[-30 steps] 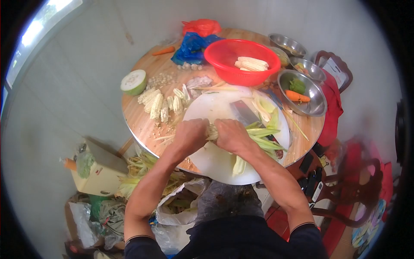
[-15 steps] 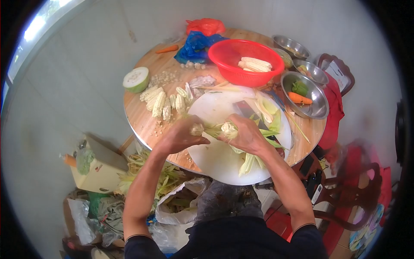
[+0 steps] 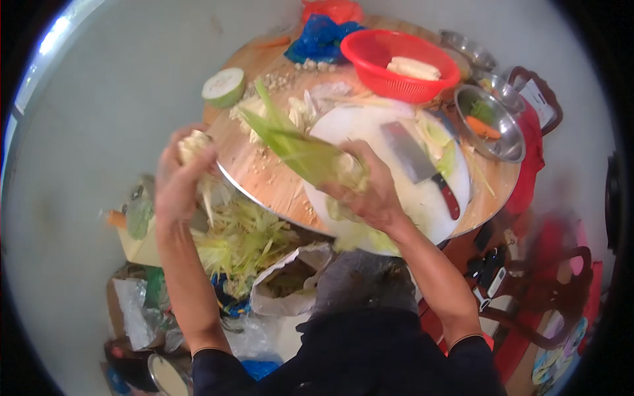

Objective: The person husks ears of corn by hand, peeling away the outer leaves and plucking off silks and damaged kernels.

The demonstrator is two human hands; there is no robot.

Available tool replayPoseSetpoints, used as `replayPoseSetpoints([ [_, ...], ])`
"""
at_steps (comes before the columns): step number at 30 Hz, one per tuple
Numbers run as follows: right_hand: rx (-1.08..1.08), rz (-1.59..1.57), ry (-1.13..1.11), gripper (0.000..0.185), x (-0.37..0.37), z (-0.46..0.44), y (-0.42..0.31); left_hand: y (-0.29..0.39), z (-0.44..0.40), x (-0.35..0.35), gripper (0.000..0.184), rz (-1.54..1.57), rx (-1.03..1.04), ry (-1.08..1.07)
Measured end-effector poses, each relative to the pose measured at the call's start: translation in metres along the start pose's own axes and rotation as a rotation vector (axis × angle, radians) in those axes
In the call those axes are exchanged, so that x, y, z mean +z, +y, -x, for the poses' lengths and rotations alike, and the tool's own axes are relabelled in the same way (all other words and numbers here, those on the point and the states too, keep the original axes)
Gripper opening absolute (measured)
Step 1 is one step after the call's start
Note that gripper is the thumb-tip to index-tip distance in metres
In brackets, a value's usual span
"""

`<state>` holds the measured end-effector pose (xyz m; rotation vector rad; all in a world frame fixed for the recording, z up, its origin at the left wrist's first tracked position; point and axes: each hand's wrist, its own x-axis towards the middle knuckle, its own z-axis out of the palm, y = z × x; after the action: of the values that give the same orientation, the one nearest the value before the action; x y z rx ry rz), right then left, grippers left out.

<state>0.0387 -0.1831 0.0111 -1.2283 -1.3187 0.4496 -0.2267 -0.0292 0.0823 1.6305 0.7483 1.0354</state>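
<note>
Husk, leafy green, fills the right hand, pale corn the left hand, stripped cobs already inside the red plastic basin.

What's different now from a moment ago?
The left hand swung left, past the table's edge, still holding a pale piece. The right hand still grips green husks, now swung leftward, clear of the cleaver on the cutting board. The red basin still holds its pale cobs.

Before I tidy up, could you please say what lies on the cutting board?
A cleaver and loose husks; whatever lies beneath the right hand and held husk is hidden.
</note>
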Motion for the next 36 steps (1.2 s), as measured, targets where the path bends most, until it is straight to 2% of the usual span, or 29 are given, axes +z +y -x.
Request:
replayPoseSetpoints([
  [1,0.020,-0.014,-0.002,0.057,0.020,-0.003,0.003,0.009,0.006,-0.010,0.045,0.010,0.027,0.029],
  [3,-0.113,-0.147,0.159,0.055,0.068,-0.010,0.010,0.028,0.018,-0.021,0.048,0.015,0.044,0.052],
  [5,-0.079,-0.297,0.211,0.058,0.116,-0.018,0.010,0.048,0.037,-0.027,0.061,0.144,0.154,0.192],
  [7,0.041,-0.374,0.172,0.063,0.157,-0.025,0.007,0.062,0.052,-0.043,0.065,0.186,0.178,0.195],
  [9,-0.069,-0.335,0.085,0.075,0.189,-0.028,0.011,0.064,0.062,-0.050,0.069,0.231,0.208,0.192],
  [11,-0.138,-0.089,-0.021,0.078,0.219,-0.022,0.034,0.061,0.068,-0.052,0.067,0.273,0.231,0.208],
  [12,-0.138,-0.093,-0.021,0.078,0.221,-0.020,0.044,0.055,0.068,-0.050,0.067,0.270,0.231,0.209],
  [14,0.044,0.070,-0.428,0.069,0.208,-0.018,0.061,0.032,0.067,-0.036,0.062,0.247,0.174,0.284],
  [15,0.038,0.077,-0.434,0.069,0.194,-0.017,0.063,0.018,0.066,-0.029,0.056,0.299,0.155,0.253],
  [17,-0.050,0.133,-0.507,0.047,0.153,-0.012,0.057,-0.015,0.062,-0.006,0.047,0.479,0.038,0.247],
  [19,0.121,-0.072,-0.423,0.032,0.100,-0.003,0.031,-0.047,0.062,0.020,0.048,0.723,-0.103,0.164],
  [20,0.180,-0.074,-0.348,0.028,0.074,0.004,0.024,-0.059,0.061,0.037,0.050,0.802,-0.183,0.190],
  [21,0.240,-0.078,-0.271,0.025,0.051,0.012,0.020,-0.075,0.059,0.049,0.049,0.933,-0.221,0.099],
  [23,0.392,-0.168,-0.083,0.024,0.009,0.028,0.015,-0.102,0.057,0.074,0.051,1.033,-0.238,-0.002],
  [25,0.400,-0.174,0.086,0.026,-0.016,0.042,0.014,-0.116,0.056,0.106,0.051,1.137,-0.267,-0.020],
  [29,0.359,0.032,0.030,0.035,-0.026,0.056,0.004,-0.112,0.057,0.163,0.051,1.317,-0.351,-0.044],
  [31,0.284,0.292,-0.044,0.045,-0.015,0.057,0.002,-0.116,0.060,0.181,0.050,1.329,-0.355,-0.050],
  [32,0.282,0.306,-0.035,0.055,-0.011,0.058,0.004,-0.116,0.062,0.188,0.052,1.257,-0.365,-0.031],
  [33,0.278,0.307,-0.035,0.055,-0.008,0.059,0.006,-0.117,0.063,0.191,0.054,1.184,-0.374,-0.007],
  [34,0.247,0.374,0.022,0.052,-0.004,0.060,0.010,-0.121,0.063,0.189,0.054,1.171,-0.382,-0.100],
  [36,0.215,0.441,0.075,0.049,-0.002,0.060,0.013,-0.120,0.063,0.194,0.054,1.120,-0.351,-0.072],
])
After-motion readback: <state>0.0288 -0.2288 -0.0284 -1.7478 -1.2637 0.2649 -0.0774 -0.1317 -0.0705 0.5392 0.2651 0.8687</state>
